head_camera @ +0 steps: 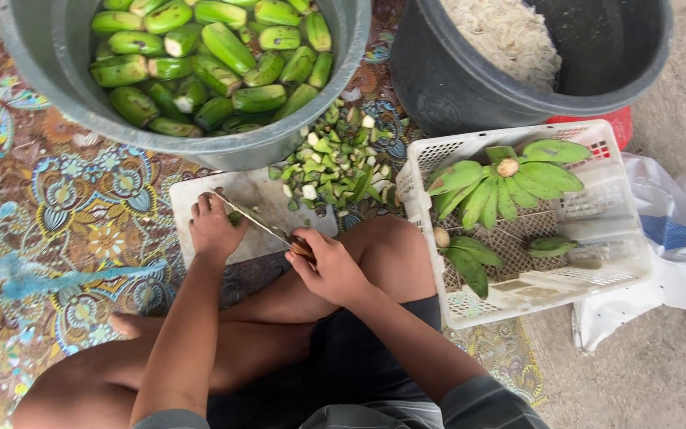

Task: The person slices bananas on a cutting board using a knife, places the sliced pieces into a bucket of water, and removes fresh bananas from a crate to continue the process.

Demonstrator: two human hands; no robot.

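Observation:
My left hand (213, 226) presses down on a small green banana piece (235, 217) on the white cutting board (263, 193); most of the piece is hidden under my fingers. My right hand (329, 266) grips the handle of a knife (260, 223), whose blade slants across the board toward my left fingers. Beyond the board lies a heap of cut green banana ends (337, 159) on the patterned mat.
A large grey tub (41, 71) full of green bananas stands at the back left. A dark bucket (454, 87) with pale shavings is at the back right. A white plastic basket (597, 262) on the right holds banana bunches. My crossed legs lie below the board.

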